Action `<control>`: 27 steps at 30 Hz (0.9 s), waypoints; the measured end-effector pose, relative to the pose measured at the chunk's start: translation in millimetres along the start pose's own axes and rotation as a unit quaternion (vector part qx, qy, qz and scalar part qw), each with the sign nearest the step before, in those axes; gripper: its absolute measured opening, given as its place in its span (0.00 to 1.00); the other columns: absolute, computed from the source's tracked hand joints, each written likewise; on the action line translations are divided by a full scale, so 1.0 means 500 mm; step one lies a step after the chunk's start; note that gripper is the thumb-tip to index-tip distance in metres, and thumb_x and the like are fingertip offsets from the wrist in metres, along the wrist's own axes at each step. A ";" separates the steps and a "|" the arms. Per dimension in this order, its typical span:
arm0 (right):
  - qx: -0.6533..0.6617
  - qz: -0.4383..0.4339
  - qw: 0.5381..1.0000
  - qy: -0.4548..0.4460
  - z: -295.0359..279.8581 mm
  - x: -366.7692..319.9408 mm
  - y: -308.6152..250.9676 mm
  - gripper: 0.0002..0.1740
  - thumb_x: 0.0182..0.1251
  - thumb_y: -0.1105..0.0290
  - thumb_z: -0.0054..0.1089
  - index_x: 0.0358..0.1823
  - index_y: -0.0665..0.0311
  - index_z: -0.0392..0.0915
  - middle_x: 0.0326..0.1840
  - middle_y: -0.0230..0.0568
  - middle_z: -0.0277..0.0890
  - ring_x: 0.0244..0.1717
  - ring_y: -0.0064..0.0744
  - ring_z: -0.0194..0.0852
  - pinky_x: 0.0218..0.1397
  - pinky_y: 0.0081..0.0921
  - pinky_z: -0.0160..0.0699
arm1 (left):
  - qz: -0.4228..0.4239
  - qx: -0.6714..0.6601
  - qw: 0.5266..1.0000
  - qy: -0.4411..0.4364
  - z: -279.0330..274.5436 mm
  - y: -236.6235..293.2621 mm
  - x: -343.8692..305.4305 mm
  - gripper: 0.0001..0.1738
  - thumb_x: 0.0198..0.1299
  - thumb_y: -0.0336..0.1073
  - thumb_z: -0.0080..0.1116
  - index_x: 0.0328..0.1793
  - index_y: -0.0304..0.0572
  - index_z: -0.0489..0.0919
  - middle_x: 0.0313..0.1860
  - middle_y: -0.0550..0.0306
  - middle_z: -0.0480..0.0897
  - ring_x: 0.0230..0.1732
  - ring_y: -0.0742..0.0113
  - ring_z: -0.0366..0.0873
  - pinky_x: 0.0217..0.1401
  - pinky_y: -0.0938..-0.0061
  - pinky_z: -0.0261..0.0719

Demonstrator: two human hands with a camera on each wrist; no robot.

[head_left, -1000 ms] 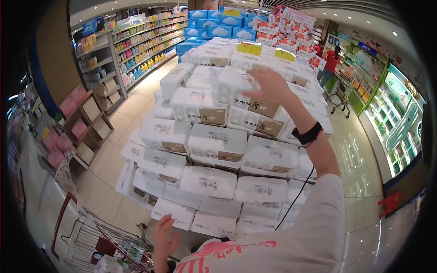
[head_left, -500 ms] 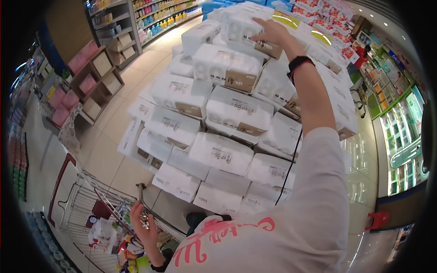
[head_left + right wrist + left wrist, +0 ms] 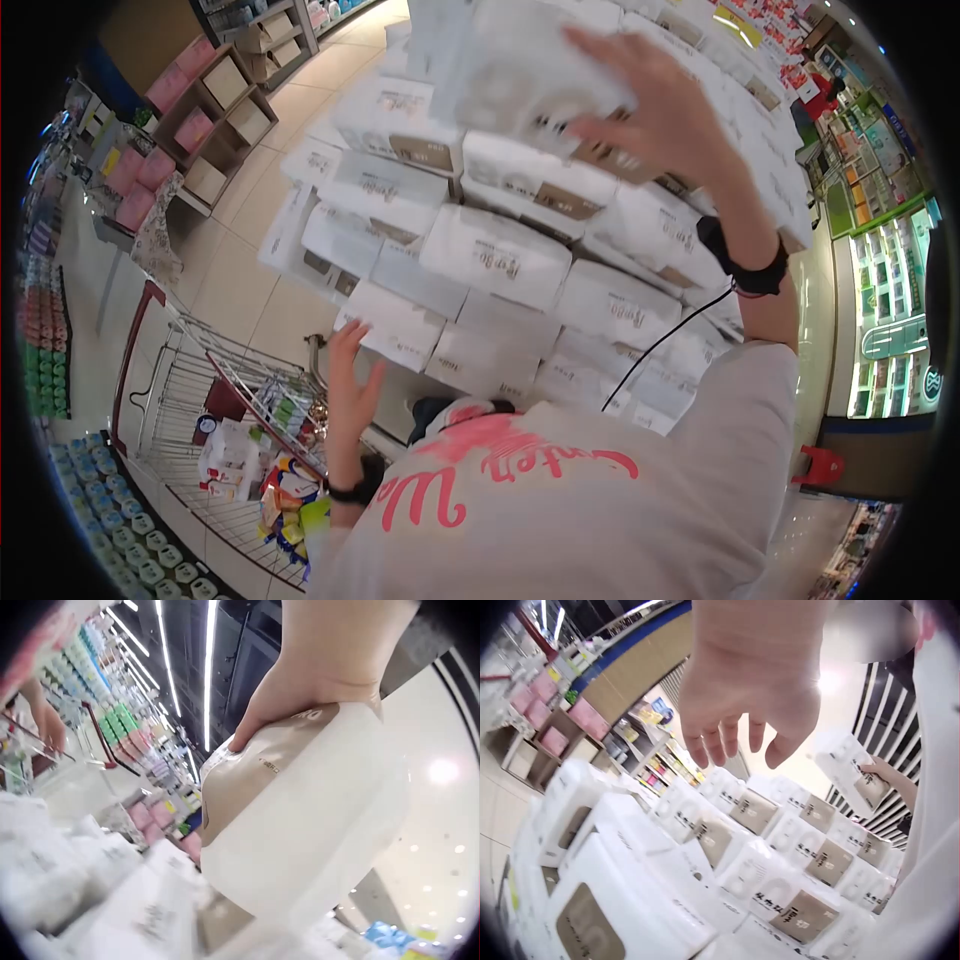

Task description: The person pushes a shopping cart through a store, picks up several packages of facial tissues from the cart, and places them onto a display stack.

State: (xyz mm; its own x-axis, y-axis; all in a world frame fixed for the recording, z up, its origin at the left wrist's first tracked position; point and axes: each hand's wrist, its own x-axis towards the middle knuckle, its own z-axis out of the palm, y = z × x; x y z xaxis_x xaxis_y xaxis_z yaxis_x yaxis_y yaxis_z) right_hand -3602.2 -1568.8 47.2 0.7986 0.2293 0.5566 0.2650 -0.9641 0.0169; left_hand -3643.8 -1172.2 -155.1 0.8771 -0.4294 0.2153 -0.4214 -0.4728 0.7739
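My right hand grips a white plastic-wrapped pack of tissues with a brown label, up over the front of a big stack. The right wrist view shows this pack large, with the thumb of the right hand over its brown end. In the left wrist view the pack is lifted above the others. Low at the stack's front corner, beside the cart, is my left hand, fingers loosely extended and holding nothing. Many similar stacked packs lie in tiers between the hands.
A wire shopping cart with groceries in it stands to the left. Beyond it are a wooden shelf with pink packs and rows of bottles on the floor side. At right are a lit display case and a red stool.
My right hand has drawn the tissue pack off the top of the stack towards me. The left hand has risen slightly towards the front packs. The head view has tilted down.
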 end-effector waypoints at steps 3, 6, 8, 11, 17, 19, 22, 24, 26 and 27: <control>-0.089 -0.062 0.994 0.012 0.152 -0.087 -0.007 0.41 0.43 0.42 0.66 0.63 0.38 0.66 0.47 0.51 0.71 0.46 0.52 0.72 0.51 0.43 0.71 | 0.060 0.019 0.995 -0.074 0.075 -0.028 0.068 0.33 0.49 0.26 0.58 0.64 0.41 0.64 0.68 0.44 0.59 0.68 0.49 0.55 0.67 0.61 0.57; -0.130 0.013 0.991 0.020 0.167 -0.080 -0.016 0.41 0.43 0.39 0.64 0.62 0.37 0.66 0.47 0.52 0.70 0.47 0.52 0.71 0.52 0.43 0.69 | 0.122 0.082 0.982 -0.117 0.158 -0.049 0.133 0.43 0.43 0.32 0.66 0.69 0.51 0.60 0.70 0.40 0.52 0.68 0.41 0.51 0.68 0.57 0.55; -0.136 0.045 0.990 0.012 0.177 -0.064 0.007 0.41 0.43 0.38 0.63 0.62 0.37 0.66 0.47 0.52 0.70 0.47 0.51 0.71 0.52 0.42 0.68 | 0.176 0.165 0.966 -0.095 0.199 -0.047 0.173 0.49 0.40 0.33 0.68 0.72 0.57 0.56 0.71 0.37 0.48 0.67 0.39 0.53 0.68 0.55 0.55; -0.133 0.079 0.988 -0.011 0.172 -0.055 0.016 0.41 0.43 0.37 0.62 0.63 0.37 0.66 0.47 0.52 0.70 0.47 0.51 0.71 0.50 0.41 0.68 | 0.197 0.190 0.958 -0.082 0.236 -0.064 0.222 0.51 0.41 0.33 0.68 0.73 0.61 0.54 0.72 0.36 0.45 0.63 0.39 0.59 0.64 0.56 0.62; -0.113 0.064 0.991 -0.039 0.116 -0.107 -0.118 0.43 0.44 0.39 0.63 0.65 0.38 0.63 0.51 0.54 0.67 0.49 0.52 0.69 0.52 0.42 0.68 | 0.130 0.163 0.967 -0.146 0.219 -0.061 0.213 0.51 0.41 0.33 0.68 0.73 0.63 0.53 0.72 0.36 0.45 0.52 0.40 0.70 0.50 0.58 0.74; -0.029 0.098 0.987 -0.122 0.137 -0.141 -0.166 0.45 0.44 0.40 0.63 0.67 0.39 0.60 0.54 0.57 0.65 0.49 0.54 0.68 0.55 0.42 0.67 | 0.128 0.162 0.970 -0.132 0.228 -0.067 0.208 0.46 0.43 0.34 0.66 0.71 0.57 0.57 0.69 0.34 0.51 0.52 0.40 0.70 0.50 0.57 0.74; -0.020 0.093 0.989 -0.113 0.250 -0.211 -0.196 0.47 0.42 0.45 0.67 0.68 0.42 0.60 0.54 0.57 0.63 0.52 0.55 0.63 0.57 0.44 0.62 | 0.146 0.156 0.968 -0.130 0.252 -0.122 0.207 0.37 0.46 0.35 0.63 0.65 0.47 0.63 0.63 0.33 0.58 0.54 0.38 0.69 0.51 0.55 0.74; -0.029 0.089 0.994 -0.055 0.252 -0.215 -0.217 0.48 0.41 0.47 0.69 0.68 0.42 0.59 0.54 0.56 0.63 0.54 0.54 0.61 0.59 0.44 0.60 | 0.134 0.140 0.972 -0.130 0.253 -0.119 0.197 0.37 0.45 0.35 0.63 0.64 0.45 0.64 0.61 0.33 0.60 0.53 0.39 0.70 0.51 0.55 0.74; -0.036 0.093 0.993 -0.061 0.248 -0.213 -0.214 0.48 0.41 0.47 0.69 0.68 0.42 0.59 0.54 0.56 0.63 0.54 0.54 0.61 0.60 0.44 0.59 | 0.137 0.120 0.973 -0.142 0.256 -0.114 0.194 0.38 0.45 0.35 0.64 0.65 0.46 0.63 0.62 0.33 0.59 0.54 0.39 0.70 0.51 0.55 0.74; -0.024 0.090 0.993 -0.067 0.246 -0.211 -0.211 0.48 0.41 0.47 0.69 0.68 0.43 0.59 0.54 0.55 0.63 0.54 0.53 0.62 0.60 0.43 0.59 | 0.126 0.124 0.973 -0.149 0.256 -0.112 0.197 0.39 0.44 0.36 0.64 0.66 0.47 0.62 0.64 0.33 0.57 0.55 0.39 0.69 0.53 0.56 0.73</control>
State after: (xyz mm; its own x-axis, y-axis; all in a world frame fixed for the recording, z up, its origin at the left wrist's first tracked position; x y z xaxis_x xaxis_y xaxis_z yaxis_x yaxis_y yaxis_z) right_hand -3648.0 -1475.0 -115.6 0.8962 0.0655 0.4389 0.0885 -0.9956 -0.0320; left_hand -3563.2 -1286.6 -253.8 0.6494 -0.7414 0.1691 -0.6886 -0.4790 0.5444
